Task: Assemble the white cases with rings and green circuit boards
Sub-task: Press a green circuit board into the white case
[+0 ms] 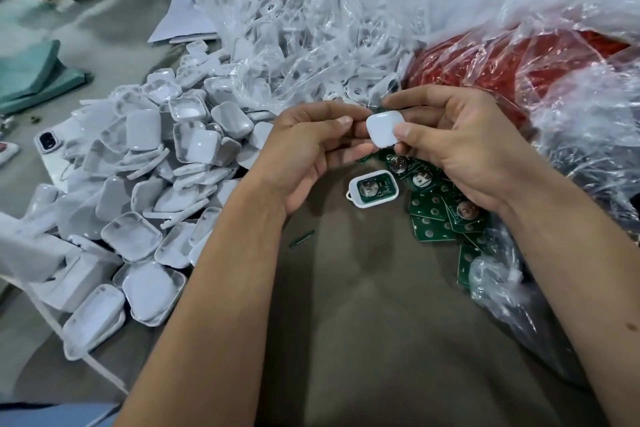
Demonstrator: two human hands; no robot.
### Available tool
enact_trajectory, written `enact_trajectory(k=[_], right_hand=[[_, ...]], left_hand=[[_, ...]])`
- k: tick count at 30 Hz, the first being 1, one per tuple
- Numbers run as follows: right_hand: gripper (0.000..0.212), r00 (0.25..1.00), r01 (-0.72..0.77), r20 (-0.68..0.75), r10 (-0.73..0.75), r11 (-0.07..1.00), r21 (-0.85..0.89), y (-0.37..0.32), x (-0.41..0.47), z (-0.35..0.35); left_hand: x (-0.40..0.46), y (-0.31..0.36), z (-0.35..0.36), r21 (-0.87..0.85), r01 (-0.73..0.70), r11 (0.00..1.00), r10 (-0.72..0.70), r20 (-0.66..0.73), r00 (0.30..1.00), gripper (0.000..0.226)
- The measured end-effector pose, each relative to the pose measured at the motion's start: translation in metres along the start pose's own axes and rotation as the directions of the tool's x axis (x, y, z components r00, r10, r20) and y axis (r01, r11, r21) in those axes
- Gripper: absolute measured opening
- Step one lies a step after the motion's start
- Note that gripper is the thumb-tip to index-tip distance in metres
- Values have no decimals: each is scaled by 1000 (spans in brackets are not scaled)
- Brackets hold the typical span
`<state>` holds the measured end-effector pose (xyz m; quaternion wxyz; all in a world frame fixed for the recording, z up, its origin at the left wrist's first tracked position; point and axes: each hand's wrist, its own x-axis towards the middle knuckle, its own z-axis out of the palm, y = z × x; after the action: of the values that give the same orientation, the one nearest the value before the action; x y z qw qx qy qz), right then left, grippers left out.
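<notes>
Currently: your right hand [460,149] pinched one white case [383,130]; left hand [311,149] curled beside it, apparently empty; you needed square alignment.

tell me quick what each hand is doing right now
Left hand: fingers curled, thumb and fingertips at the left edge of the white case; whether it grips it cannot be told.
Right hand: pinches the white case between thumb and fingers.

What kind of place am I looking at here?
Probably a small electronics assembly workshop: a heap of white case halves, loose green circuit boards, and bulk parts in clear plastic bags.
</notes>
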<state>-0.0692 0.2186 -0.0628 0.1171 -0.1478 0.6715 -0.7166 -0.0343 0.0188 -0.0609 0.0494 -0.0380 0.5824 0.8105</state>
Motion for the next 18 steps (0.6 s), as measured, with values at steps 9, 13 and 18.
enact_trajectory(k=[9,13,18], right_hand=[[29,994,75,78,-72,996,-39,-1,-1,-4],[47,978,181,146,-150,955,-235,-6,-6,-4],[50,969,243,147,-198,862,-445,-10,-8,-2]], left_hand=[[-3,0,6,31,-49,998,51,-42,998,10],[-4,3,5,32,-27,999,29,-54,998,7],[-8,5,4,48,-30,998,32,-52,998,5]])
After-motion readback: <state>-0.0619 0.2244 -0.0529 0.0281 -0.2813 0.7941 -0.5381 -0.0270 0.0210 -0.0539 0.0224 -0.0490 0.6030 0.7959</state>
